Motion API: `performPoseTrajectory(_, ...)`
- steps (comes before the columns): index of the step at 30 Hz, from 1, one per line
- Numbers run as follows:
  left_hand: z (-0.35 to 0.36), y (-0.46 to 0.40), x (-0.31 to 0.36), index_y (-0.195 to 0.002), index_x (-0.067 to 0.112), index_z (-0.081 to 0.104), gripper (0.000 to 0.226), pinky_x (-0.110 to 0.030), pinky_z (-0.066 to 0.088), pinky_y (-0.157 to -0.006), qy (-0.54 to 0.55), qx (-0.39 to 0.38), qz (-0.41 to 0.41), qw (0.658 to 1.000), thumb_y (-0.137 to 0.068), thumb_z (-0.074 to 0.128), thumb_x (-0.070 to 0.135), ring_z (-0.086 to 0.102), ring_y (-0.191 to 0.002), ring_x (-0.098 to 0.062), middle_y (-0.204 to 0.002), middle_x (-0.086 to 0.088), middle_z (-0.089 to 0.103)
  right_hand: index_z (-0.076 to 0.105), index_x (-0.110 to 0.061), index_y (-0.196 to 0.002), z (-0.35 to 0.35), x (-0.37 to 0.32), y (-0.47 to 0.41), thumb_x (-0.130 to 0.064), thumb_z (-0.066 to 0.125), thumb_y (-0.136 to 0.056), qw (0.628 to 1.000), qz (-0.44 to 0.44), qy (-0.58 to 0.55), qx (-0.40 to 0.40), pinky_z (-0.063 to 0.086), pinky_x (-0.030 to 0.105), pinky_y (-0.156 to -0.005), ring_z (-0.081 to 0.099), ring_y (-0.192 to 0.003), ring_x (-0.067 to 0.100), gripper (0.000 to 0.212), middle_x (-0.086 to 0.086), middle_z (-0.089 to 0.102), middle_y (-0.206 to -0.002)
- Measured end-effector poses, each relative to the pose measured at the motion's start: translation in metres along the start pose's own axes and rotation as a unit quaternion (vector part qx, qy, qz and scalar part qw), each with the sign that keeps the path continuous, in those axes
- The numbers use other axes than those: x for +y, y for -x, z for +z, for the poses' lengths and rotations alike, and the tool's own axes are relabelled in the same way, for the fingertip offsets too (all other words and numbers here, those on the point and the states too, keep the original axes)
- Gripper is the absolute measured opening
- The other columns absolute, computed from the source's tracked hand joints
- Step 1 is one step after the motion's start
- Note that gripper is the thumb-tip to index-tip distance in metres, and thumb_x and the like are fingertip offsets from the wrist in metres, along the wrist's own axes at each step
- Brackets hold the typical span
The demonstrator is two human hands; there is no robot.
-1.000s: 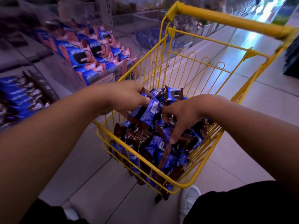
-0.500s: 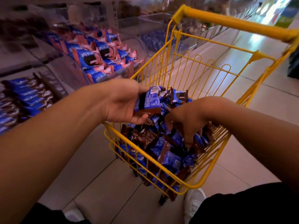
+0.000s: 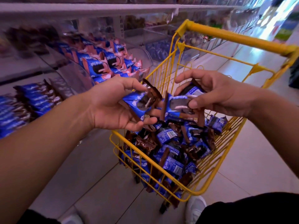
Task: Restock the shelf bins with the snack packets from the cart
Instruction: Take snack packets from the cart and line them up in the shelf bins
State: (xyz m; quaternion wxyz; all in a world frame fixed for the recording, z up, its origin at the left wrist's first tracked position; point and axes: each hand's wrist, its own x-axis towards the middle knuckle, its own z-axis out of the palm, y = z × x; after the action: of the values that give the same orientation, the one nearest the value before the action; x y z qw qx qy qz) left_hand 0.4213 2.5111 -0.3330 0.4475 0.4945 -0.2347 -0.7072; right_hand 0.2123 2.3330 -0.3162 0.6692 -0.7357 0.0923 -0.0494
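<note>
A yellow wire cart (image 3: 208, 173) stands on the floor in front of me, filled with several blue-and-brown snack packets (image 3: 169, 160). My left hand (image 3: 111, 104) is raised above the cart's left rim, palm up, shut on a bunch of blue packets (image 3: 139, 102). My right hand (image 3: 216, 92) is level with it just to the right, gripping more blue packets (image 3: 179, 107) by thumb and fingers. The two bunches nearly touch. On the left, a clear shelf bin (image 3: 21, 102) holds matching blue-and-brown packets.
Another clear bin (image 3: 110, 62) behind it holds blue-and-pink packets. More bins and shelves run along the top. The cart's yellow handle (image 3: 234, 36) is on the far side. My white shoes (image 3: 195, 207) stand on the tiled floor beside the cart.
Both hands have risen out of the cart with packets. The right hand, earlier digging in the pile, now holds a bunch next to the left hand's bunch.
</note>
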Motion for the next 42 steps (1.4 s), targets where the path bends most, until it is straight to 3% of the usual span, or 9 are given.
performPoseTrajectory(4,0.003,0.000,-0.003,-0.096,0.014,0.071,0.053,-0.027,0.052,-0.050,-0.028,0.008,-0.036,0.999,-0.080,0.059,0.063,0.072,-0.072,-0.034,-0.096,-0.017,0.074,0.056,-0.012,-0.122,0.015,-0.002,-0.008,0.006,0.078,-0.067,0.998,-0.022,0.056,0.007,0.043,0.068,-0.091,0.060,-0.099,0.040,0.063,0.012,0.068,-0.109)
performPoseTrajectory(9,0.007,-0.002,-0.009,-0.093,0.021,0.077,0.035,-0.028,0.053,-0.052,-0.092,0.009,-0.007,0.996,-0.071,0.076,0.048,0.074,-0.077,-0.029,-0.103,-0.012,0.074,0.054,-0.007,-0.121,0.028,-0.006,-0.014,0.008,0.076,-0.063,0.998,-0.052,0.027,0.023,0.061,0.031,-0.076,0.070,-0.084,0.024,0.064,0.015,0.068,-0.107)
performPoseTrajectory(16,0.005,-0.006,-0.012,-0.089,0.015,0.079,0.027,-0.044,0.059,-0.071,-0.034,0.029,0.009,0.999,-0.067,0.080,0.031,0.073,-0.084,-0.024,-0.102,-0.011,0.075,0.052,-0.002,-0.122,0.039,-0.004,-0.023,0.008,0.073,-0.060,0.988,-0.090,-0.010,0.124,0.062,0.032,-0.074,0.068,-0.086,0.022,0.065,0.011,0.067,-0.106)
performPoseTrajectory(23,0.014,-0.005,-0.013,-0.107,0.005,0.075,0.037,-0.048,0.058,-0.082,0.040,-0.076,0.035,0.996,-0.080,0.070,0.029,0.068,-0.107,-0.039,-0.116,-0.027,0.067,0.055,-0.009,-0.119,0.041,-0.003,-0.027,0.011,0.072,-0.065,0.982,-0.111,-0.052,0.141,0.061,0.033,-0.070,0.068,-0.085,0.023,0.060,0.012,0.065,-0.109)
performPoseTrajectory(30,0.006,-0.008,-0.007,-0.104,0.004,0.067,0.037,-0.041,0.059,-0.066,0.085,0.031,0.087,0.992,-0.068,0.072,0.011,0.071,-0.083,-0.031,-0.095,-0.020,0.069,0.060,-0.010,-0.097,0.029,-0.003,-0.033,0.011,0.050,-0.089,0.926,0.059,-0.262,0.266,0.063,0.046,-0.067,0.072,-0.087,0.025,0.025,0.013,0.064,-0.106)
performPoseTrajectory(34,-0.002,-0.009,-0.006,-0.110,0.006,0.060,0.049,-0.040,0.058,-0.065,0.109,0.070,0.098,0.987,-0.062,0.071,0.008,0.070,-0.082,-0.031,-0.095,-0.020,0.069,0.050,0.008,-0.121,0.023,-0.013,-0.020,0.007,0.033,-0.071,0.894,0.022,-0.425,0.139,0.050,0.056,-0.099,0.061,-0.115,0.050,0.053,0.025,0.049,-0.132)
performPoseTrajectory(36,-0.004,-0.009,-0.006,-0.111,0.005,0.061,0.049,-0.039,0.058,-0.064,0.115,0.062,0.089,0.987,-0.063,0.070,0.009,0.070,-0.085,-0.033,-0.099,-0.021,0.069,0.045,0.008,-0.127,0.024,-0.016,-0.017,0.014,0.023,-0.060,0.919,0.015,-0.385,0.085,0.046,0.052,-0.106,0.057,-0.123,0.046,0.071,0.027,0.047,-0.136)
performPoseTrajectory(39,-0.004,-0.008,-0.005,-0.105,0.002,0.068,0.045,-0.036,0.059,-0.062,0.110,0.047,0.077,0.990,-0.060,0.071,0.009,0.071,-0.086,-0.033,-0.102,-0.022,0.070,0.051,0.008,-0.124,0.029,-0.011,-0.017,0.026,0.027,-0.063,0.962,0.034,-0.265,0.051,0.055,0.038,-0.096,0.058,-0.125,0.038,0.069,0.030,0.059,-0.130)
performPoseTrajectory(42,-0.005,-0.005,-0.003,-0.100,0.001,0.069,0.044,-0.034,0.057,-0.057,0.094,0.051,0.073,0.992,-0.058,0.072,0.013,0.070,-0.080,-0.030,-0.095,-0.019,0.070,0.055,0.009,-0.124,0.030,-0.008,-0.016,0.016,0.045,-0.079,0.973,0.046,-0.224,0.037,0.059,0.029,-0.085,0.065,-0.113,0.039,0.046,0.029,0.064,-0.124)
